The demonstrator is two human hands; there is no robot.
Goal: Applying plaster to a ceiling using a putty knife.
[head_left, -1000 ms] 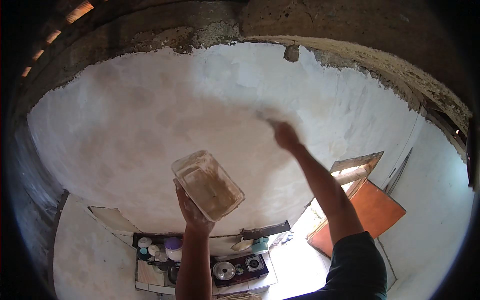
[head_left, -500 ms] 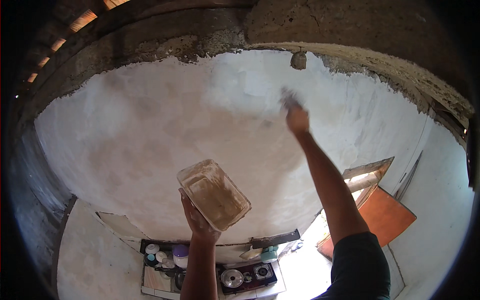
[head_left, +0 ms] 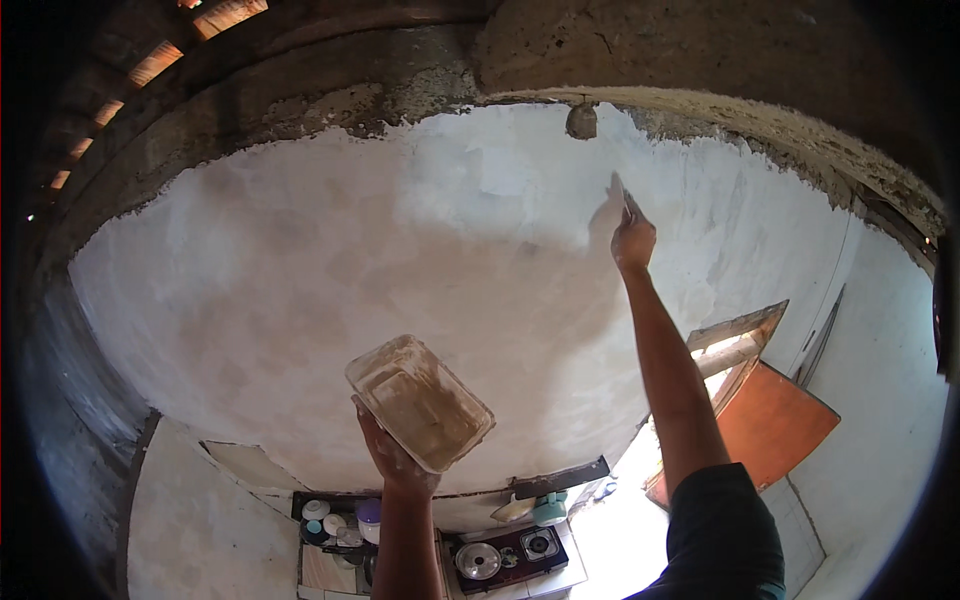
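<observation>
My left hand [head_left: 395, 460] grips a rectangular plastic tub [head_left: 445, 382] from below and along its left side. The tub is tilted, and pale paste is smeared over it. High to the right, my right hand [head_left: 634, 243] is closed around a flat-bladed putty knife [head_left: 620, 193]; its blade is seen nearly edge-on, at or close to the wall [head_left: 350, 260]. A shadow of hand and tool falls just left of them. The wall has whiter patches near its top and beige-grey areas lower down.
A rough concrete beam [head_left: 690, 50] runs above the wall, with a small lump [head_left: 581, 121] hanging under it. Below stand a gas stove [head_left: 510, 556], a lidded pot [head_left: 478, 561] and several dishes [head_left: 318, 522]. An orange panel [head_left: 778, 412] stands by the bright doorway on the right.
My right hand has moved right and slightly down along the wall with the putty knife, which was blurred before. The tub in my left hand has shifted slightly left and down in the view.
</observation>
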